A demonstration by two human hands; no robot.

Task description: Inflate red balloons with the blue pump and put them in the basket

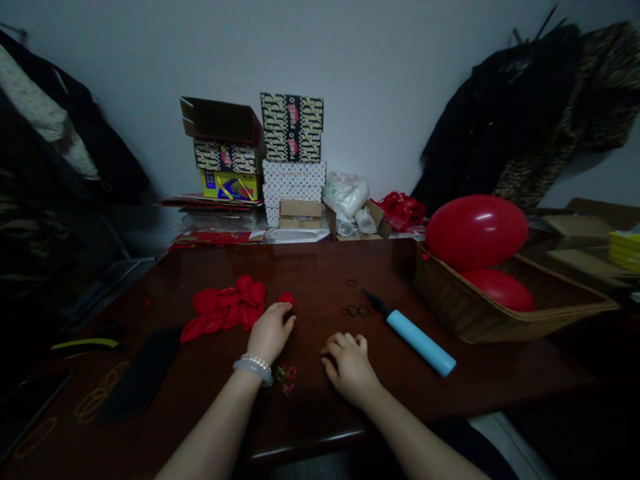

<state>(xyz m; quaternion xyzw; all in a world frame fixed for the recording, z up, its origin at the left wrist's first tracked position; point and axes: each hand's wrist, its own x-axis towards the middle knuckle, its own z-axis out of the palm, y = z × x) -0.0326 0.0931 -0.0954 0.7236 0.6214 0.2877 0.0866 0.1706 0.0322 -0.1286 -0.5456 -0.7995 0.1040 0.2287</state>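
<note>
My left hand (271, 331), with a bracelet and bangle at the wrist, reaches to a single red balloon (287, 299) lying right of a pile of red deflated balloons (225, 309). Its fingertips are pressed together at that balloon's edge. My right hand (349, 365) rests on the dark table with fingers apart and nothing held. Small green and red rubber bands (287, 378) lie between my wrists. Beyond my right hand are black bands (355, 311) and a light blue balloon pump (421, 342) with a black nozzle.
A wicker basket (465, 310) at the right holds two inflated red balloons (477, 232). Boxes (293, 137) stand against the wall. At the left lie a dark flat item (145, 377), yellow bands (93, 403) and a yellow-green handled tool (85, 345).
</note>
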